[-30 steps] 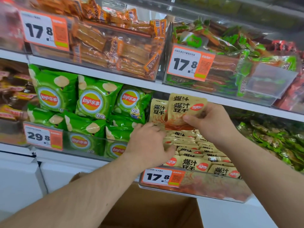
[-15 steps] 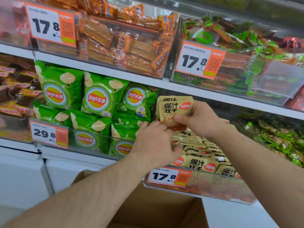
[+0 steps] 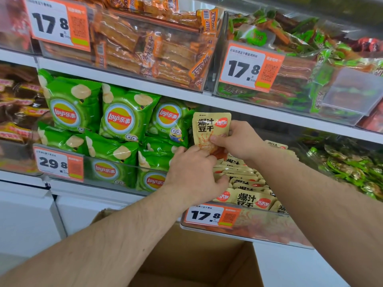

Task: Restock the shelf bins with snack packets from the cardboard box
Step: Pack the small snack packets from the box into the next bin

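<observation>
Right hand [image 3: 238, 139] lowered the packet [image 3: 209, 131] toward the bin's [image 3: 269, 226] left edge.

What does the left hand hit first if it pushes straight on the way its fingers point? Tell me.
Probably the upright yellow packet that the right hand pinches; the left hand fingertips already touch its lower edge. Depth is unclear.

Right hand [image 3: 238, 139] pinching upright beige packet [image 3: 209, 129], left hand [image 3: 194, 172] gripping packets in bin [image 3: 269, 226], cardboard box [image 3: 196, 262] below
</observation>
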`<move>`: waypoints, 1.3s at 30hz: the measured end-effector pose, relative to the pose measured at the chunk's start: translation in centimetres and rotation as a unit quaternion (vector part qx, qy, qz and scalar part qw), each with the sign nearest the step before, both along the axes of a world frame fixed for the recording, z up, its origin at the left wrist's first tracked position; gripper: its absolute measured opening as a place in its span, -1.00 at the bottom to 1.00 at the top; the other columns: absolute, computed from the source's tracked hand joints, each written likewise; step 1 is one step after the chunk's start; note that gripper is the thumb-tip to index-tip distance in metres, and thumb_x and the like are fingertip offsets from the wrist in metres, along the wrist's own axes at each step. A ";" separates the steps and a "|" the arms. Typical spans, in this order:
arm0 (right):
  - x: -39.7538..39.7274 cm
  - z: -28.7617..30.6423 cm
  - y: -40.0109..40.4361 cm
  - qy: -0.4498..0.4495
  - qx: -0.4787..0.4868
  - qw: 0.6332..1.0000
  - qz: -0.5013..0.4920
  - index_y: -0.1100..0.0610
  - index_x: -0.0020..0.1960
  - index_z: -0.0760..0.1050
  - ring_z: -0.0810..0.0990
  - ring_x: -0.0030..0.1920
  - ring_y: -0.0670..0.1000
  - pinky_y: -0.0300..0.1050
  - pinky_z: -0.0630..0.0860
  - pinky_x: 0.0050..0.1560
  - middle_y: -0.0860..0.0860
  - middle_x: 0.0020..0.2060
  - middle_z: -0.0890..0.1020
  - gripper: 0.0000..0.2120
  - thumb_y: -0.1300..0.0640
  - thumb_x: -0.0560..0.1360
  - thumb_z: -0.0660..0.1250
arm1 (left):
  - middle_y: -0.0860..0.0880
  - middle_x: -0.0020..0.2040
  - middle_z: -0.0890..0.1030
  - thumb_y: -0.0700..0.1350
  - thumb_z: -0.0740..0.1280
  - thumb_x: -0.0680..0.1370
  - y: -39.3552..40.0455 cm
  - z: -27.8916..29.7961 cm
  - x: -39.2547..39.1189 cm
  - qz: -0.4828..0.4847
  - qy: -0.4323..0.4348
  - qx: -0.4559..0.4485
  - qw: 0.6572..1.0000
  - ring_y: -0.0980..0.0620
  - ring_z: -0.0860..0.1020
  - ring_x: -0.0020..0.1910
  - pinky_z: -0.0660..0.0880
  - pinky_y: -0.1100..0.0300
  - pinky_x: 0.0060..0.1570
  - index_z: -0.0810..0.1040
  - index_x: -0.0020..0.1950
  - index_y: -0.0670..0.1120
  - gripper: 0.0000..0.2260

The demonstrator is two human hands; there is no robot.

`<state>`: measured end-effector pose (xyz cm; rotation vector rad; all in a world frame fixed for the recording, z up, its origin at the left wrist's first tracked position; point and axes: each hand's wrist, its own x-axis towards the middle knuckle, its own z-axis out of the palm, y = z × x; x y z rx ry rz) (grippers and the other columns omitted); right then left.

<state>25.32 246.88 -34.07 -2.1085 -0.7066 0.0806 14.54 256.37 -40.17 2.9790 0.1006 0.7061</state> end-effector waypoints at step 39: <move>-10.4 -3.0 -0.4 -0.360 -0.008 0.923 -0.133 0.21 0.16 0.55 0.52 0.03 0.13 -0.11 0.40 0.00 0.16 0.07 0.50 -0.69 0.17 0.42 0.39 | 0.11 -0.02 0.61 0.14 0.21 0.41 3.9 -0.5 -8.9 -0.095 -0.094 -0.122 0.983 0.05 0.48 0.03 0.27 0.14 0.02 0.63 0.03 0.01 -0.65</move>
